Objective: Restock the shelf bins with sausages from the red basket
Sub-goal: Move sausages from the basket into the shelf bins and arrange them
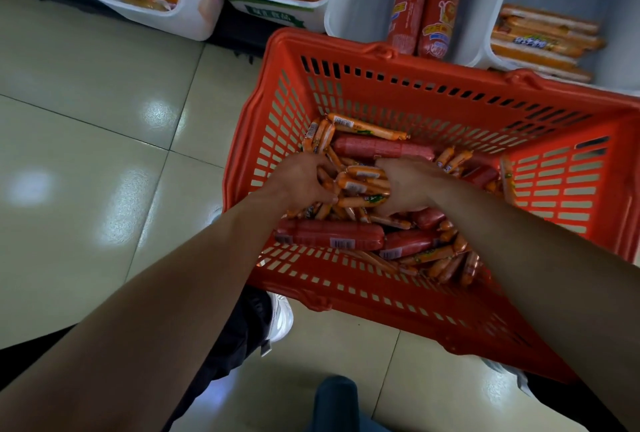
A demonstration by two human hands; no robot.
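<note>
1. Gathering a handful: both hands are down inside the red basket (415,307), working the middle of the pile.
2. Left hand (303,182): fingers curled around a few small orange sausages (360,186), thumb side turned toward the other hand. Closed on them, though how firmly I cannot tell.
3. Right hand (407,186): cupped against the same cluster from the opposite side, fingers bent under it. The two hands press the bundle between them.
4. Nearer than the hands, toward the body: thick red sausages (329,236) lie flat along the basket's near wall; more orange ones trail off to the right of the right hand.
5. Just beyond the hands: another thick red one and a loose orange one against the far wall.
6. Beyond the basket: white shelf bins. The bin of thick red sausages (349,9) sits ahead of the right hand; the bin of orange packs (485,51) lies further right; two more bins stand ahead and left of the left hand.
7. Judgement on technique: align the orange sausages parallel before lifting, so none slips out of the ends of the grip. Take one kind only per handful; match it to its bin.
8. Risk: loose ones may drop onto the tiled floor (104,120) while crossing the rim.
</note>
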